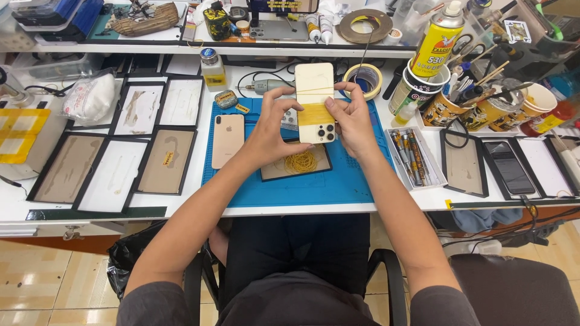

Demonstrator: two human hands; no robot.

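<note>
Cream-backed phone (314,99) held above the blue work mat (356,181), back side up, camera cluster toward the near end, yellow rubber bands wound across its lower middle. Left hand (270,128) closed on the left edge, fingers curled round it. Right hand (352,116) closed on the right edge, thumb pressing at the band zone. Step judged: banding the back cover in place, several loops on. Next move calls for steady, even tension and a square seat of the cover, with no slip at the lens end. Directly beneath, a dark frame (266,174) carrying a heap of spare rubber bands (301,162). Left on the mat, a second phone (228,140), gold, back up. Right of the mat, a tray of screwdrivers (412,156). Tape roll (362,80) behind.
</note>
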